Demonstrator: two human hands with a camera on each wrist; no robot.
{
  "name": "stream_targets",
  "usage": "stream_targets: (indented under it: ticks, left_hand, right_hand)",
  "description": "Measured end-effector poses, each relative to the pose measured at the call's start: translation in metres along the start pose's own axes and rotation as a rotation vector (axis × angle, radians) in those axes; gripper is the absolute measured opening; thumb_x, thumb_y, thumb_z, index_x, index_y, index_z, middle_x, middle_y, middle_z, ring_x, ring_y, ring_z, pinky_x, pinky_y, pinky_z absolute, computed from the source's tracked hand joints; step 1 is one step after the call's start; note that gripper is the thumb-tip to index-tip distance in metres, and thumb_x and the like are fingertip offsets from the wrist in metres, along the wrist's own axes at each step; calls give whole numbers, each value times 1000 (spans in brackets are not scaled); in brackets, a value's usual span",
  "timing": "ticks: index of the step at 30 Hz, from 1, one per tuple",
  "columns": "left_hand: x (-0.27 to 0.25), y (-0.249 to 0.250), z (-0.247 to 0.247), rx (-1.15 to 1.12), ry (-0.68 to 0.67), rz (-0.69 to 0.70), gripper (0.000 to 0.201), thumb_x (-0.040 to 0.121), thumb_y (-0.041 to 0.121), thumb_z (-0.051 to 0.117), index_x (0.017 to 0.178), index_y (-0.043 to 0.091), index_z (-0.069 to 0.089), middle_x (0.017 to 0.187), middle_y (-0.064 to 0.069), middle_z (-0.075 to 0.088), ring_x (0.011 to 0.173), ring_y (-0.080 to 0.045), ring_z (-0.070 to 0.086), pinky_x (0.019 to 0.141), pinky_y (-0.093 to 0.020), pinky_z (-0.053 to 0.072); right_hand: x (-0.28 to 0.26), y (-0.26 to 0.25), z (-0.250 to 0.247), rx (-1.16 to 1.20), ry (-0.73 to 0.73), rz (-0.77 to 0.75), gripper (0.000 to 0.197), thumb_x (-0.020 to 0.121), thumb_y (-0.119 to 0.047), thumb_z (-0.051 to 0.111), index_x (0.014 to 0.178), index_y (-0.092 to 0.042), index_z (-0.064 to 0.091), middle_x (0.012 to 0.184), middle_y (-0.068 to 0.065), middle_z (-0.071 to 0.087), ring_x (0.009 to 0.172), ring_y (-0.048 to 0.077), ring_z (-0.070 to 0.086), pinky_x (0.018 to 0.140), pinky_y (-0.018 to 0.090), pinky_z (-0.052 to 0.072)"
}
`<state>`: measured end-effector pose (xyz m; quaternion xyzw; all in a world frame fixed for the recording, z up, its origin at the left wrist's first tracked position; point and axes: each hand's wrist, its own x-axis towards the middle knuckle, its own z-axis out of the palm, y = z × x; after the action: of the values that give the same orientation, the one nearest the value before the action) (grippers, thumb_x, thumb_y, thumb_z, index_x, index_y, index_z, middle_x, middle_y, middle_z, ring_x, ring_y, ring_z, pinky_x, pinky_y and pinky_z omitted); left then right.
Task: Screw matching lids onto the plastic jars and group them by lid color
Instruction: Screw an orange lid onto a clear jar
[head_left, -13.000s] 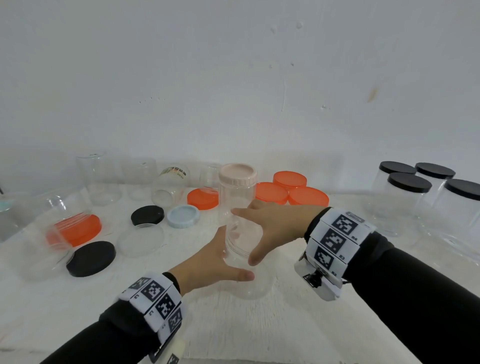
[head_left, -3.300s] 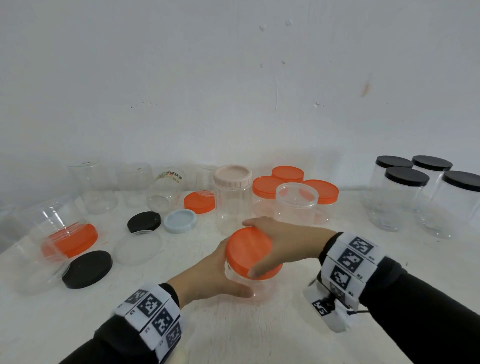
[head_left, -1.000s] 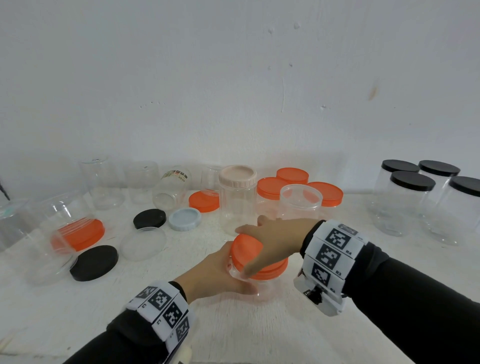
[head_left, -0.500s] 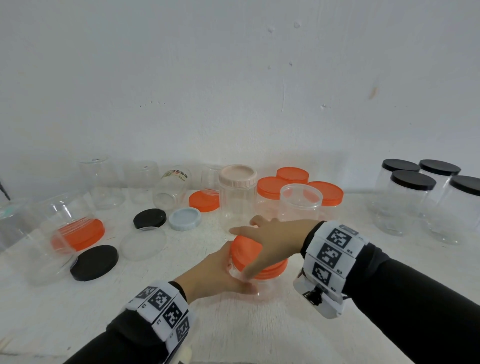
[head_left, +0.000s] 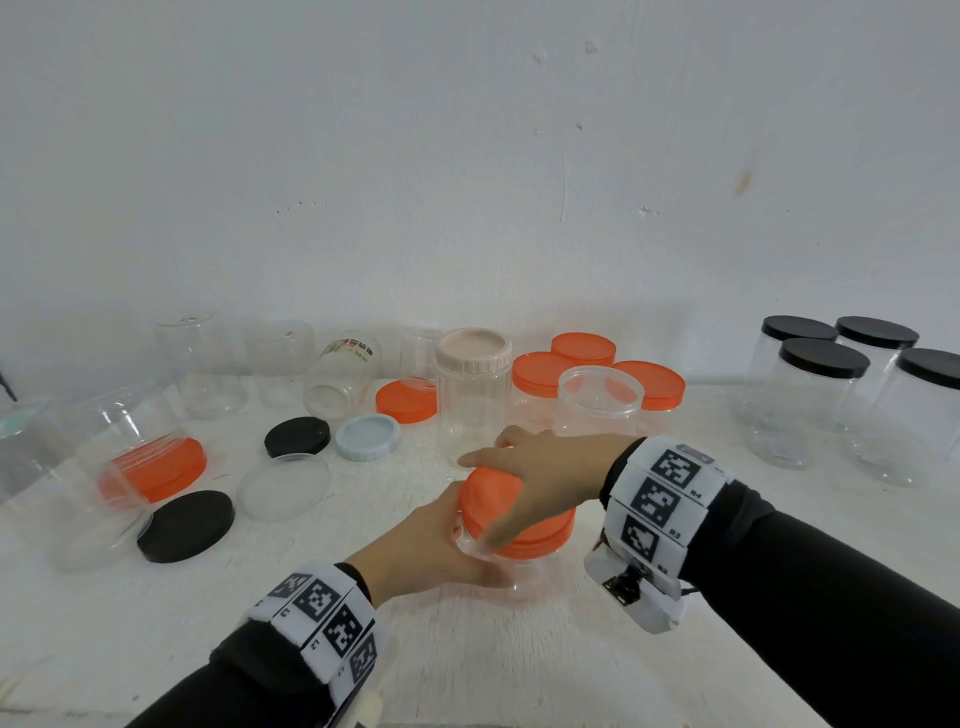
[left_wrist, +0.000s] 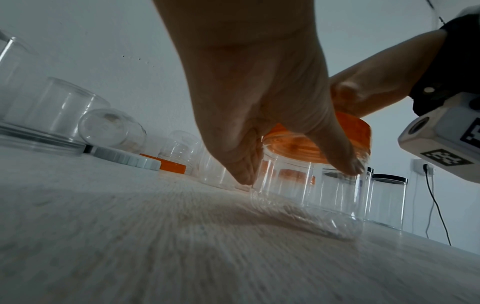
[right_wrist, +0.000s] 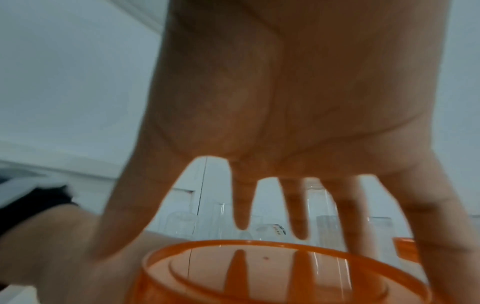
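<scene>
Left hand (head_left: 431, 545) reaches in from the lower left, thumb and fingers wrapped around the upper wall of a short clear plastic jar (head_left: 524, 574) standing on the white table (head_left: 519, 670), front centre. Right hand (head_left: 540, 478) arches palm-down over the jar's round orange plastic lid (head_left: 519, 525), thumb and spread fingers (right_wrist: 301, 214) gripping its rim. The lid sits on the jar mouth; whether fully threaded cannot be told. Three orange-lidded jars (head_left: 592, 364) stand grouped behind; four black-lidded jars (head_left: 841, 374) stand far right.
</scene>
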<state>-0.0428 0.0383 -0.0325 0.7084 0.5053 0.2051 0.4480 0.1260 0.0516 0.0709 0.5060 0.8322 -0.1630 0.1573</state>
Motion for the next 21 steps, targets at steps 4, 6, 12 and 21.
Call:
stream_targets:
  ticks: [4, 6, 12, 21]
  left_hand:
    - [1, 0, 0, -19, -8, 13, 119, 57, 47, 89, 150, 35, 16, 141, 16, 45, 131, -5, 43, 112, -32, 37]
    - [1, -1, 1, -18, -4, 13, 117, 54, 49, 89, 148, 35, 21, 139, 17, 47, 130, -4, 45, 111, -33, 38]
    - [2, -2, 1, 24, 13, -7, 104, 57, 50, 89, 142, 37, 29, 131, 19, 52, 125, -3, 48, 105, -29, 42]
    - [1, -3, 0, -1, 3, 11, 114, 52, 53, 88, 145, 36, 26, 136, 18, 49, 127, -5, 47, 110, -35, 40]
  right_hand:
    - [-3, 2, -3, -1, -33, -61, 85, 72, -54, 73, 141, -57, 23, 145, -14, 24, 132, 21, 27, 104, 52, 34]
    - [-2, 2, -1, -9, -11, -37, 84, 72, -60, 70, 142, -55, 23, 143, -12, 27, 131, 23, 27, 104, 52, 35]
    - [4, -2, 8, -35, 76, 80, 93, 70, -84, 50, 147, -43, 20, 147, 0, 28, 134, 31, 29, 103, 54, 35]
    - [-2, 1, -1, 12, 13, -3, 83, 74, -63, 67, 143, -50, 25, 142, -9, 29, 132, 25, 29, 104, 51, 36]
